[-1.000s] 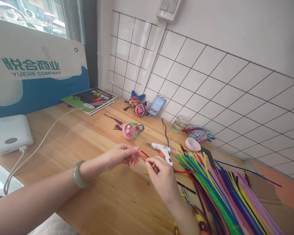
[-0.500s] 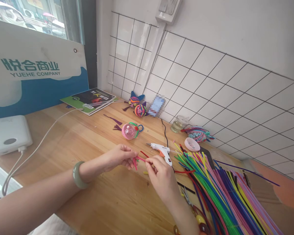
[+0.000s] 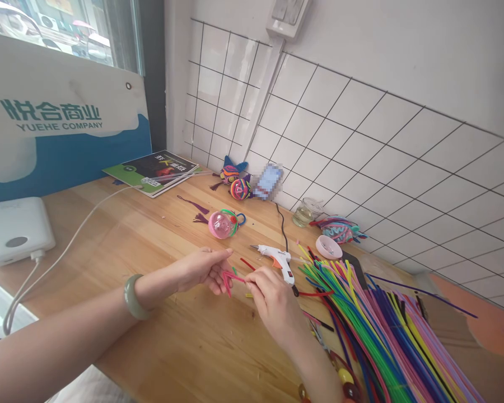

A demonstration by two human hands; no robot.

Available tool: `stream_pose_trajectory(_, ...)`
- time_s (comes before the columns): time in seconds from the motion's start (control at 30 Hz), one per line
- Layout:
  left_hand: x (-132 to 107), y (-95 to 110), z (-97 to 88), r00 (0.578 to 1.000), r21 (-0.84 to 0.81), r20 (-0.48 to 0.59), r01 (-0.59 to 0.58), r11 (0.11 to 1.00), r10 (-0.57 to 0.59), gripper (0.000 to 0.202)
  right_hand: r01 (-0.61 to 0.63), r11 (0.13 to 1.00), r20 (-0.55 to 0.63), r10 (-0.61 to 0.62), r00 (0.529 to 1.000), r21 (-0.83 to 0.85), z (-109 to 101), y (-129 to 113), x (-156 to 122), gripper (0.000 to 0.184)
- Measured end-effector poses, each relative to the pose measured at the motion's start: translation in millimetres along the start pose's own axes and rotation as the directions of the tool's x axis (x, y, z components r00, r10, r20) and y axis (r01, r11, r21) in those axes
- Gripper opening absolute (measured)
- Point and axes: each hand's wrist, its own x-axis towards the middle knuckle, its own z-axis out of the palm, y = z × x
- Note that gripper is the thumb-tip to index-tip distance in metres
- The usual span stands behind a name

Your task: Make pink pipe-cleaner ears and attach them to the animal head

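Note:
Over the wooden table, my left hand and my right hand pinch the two ends of a short bent pink pipe cleaner. A jade bangle sits on my left wrist. My fingers are closed on the pink piece, which forms a sharp V between the hands. A white glue gun lies just beyond my right hand, and a big fan of coloured pipe cleaners lies to the right.
A pink transparent ball with coloured wraps, purple tassels, yarn ornaments, a small glass jar and a pink lid lie farther back. A white box with a cable sits at the left, booklets near the tiled wall.
The pink pipe cleaner has been bent into a sharper V and brought lower, and my right hand has shifted slightly left and down toward the left hand.

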Motion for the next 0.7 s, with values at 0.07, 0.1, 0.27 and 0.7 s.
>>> stream_pose_trajectory(0.07,0.3,-2.0,0.9,0.999,0.074,0.038,0.008,0.997,-0.011,0.050,0.019,1.000,0.044,-0.018,0.999,-0.023,-0.8,-1.8,0.1,0.017)
stream_pose_trajectory(0.1,0.6,-3.3,1.7,0.999,0.111,0.044,0.002,0.994,-0.007,0.044,0.025,0.999,0.062,-0.023,0.998,-0.037,-0.9,-2.6,0.0,0.017)
stream_pose_trajectory(0.27,1.4,-8.2,6.5,0.999,0.172,0.053,0.005,0.985,-0.014,0.031,0.028,0.996,0.100,-0.019,0.995,-0.086,0.5,-4.6,-1.2,0.017)
stream_pose_trajectory(0.7,0.3,-6.6,7.5,0.997,0.187,0.082,-0.006,0.982,-0.009,0.024,0.040,0.996,0.055,-0.035,0.998,-0.080,3.4,-3.3,-1.9,0.016)
